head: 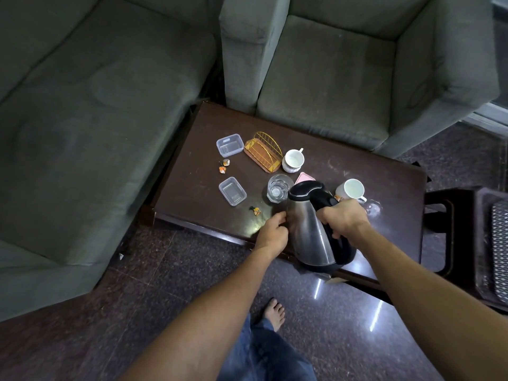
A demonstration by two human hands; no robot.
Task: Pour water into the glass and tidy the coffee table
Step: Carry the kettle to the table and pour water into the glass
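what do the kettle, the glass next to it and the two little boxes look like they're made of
The kettle looks like brushed stainless steel, grey with streaky reflections; its lid and handle look like glossy black plastic. The glass seems to be clear glass, see-through with a thick moulded base. The far box and near box are probably thin clear plastic, see-through with soft rounded rims.

Kettle [310,229] just right of glass [279,188] on coffee table [357,166], rack [264,152] behind, perhaps second glass [373,209] far right.
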